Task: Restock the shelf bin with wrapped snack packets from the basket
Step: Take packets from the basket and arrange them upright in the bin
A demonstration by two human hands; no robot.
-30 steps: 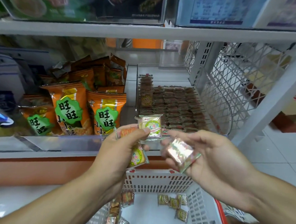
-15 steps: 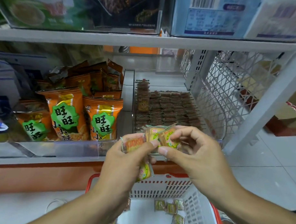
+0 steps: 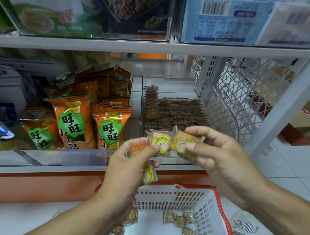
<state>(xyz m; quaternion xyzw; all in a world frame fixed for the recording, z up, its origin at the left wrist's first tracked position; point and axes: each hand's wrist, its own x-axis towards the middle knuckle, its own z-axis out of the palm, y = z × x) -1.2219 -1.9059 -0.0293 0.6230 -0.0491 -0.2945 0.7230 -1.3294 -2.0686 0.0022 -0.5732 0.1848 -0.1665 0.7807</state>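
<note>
My left hand grips several small wrapped snack packets, fanned above and below its fingers. My right hand pinches one more packet right beside them, the two bunches touching. Both hands hover at the front edge of the clear shelf bin, which holds rows of the same packets standing on edge. Below, the white basket with a red rim holds several loose packets on its floor.
Orange snack bags fill the neighbouring bin on the left behind a clear front lip. A white wire mesh panel and slanted post close the bin's right side. The upper shelf carries boxes overhead.
My right hand has brought its packet up and left against the ones in my left hand. The view has moved closer to the shelf.
</note>
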